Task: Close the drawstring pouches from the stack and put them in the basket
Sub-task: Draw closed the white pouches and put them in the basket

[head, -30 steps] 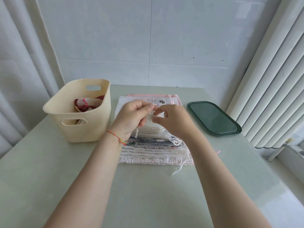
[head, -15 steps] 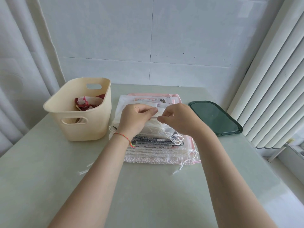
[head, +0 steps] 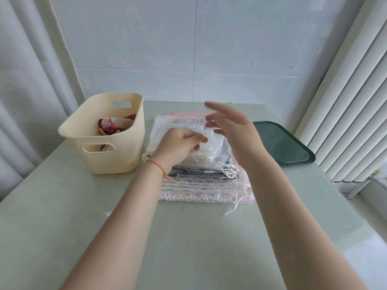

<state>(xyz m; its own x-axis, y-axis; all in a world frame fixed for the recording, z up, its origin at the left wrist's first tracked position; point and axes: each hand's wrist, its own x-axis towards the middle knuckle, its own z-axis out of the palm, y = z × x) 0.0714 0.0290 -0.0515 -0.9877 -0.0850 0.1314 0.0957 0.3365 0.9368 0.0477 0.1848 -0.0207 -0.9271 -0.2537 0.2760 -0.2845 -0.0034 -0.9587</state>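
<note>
Early in the job, by my read: stack is still many pouches deep, closed ones in the basket look few.

Nearest the body, bare table with only the forearms over it, so plenty of room to pull cords toward the person. Stray cord ends trail off the stack's front right corner (snag risk).

Left hand pinches the top white pouch on the stack, fingers curled on its fabric. Right hand is just right of that pinch, fingers spread, holding nothing, blurred.

Left of the pinch, close by: basket, rim above stack level, red and white pouches inside. Well right: green tray. Beyond, table ends at the wall.
</note>
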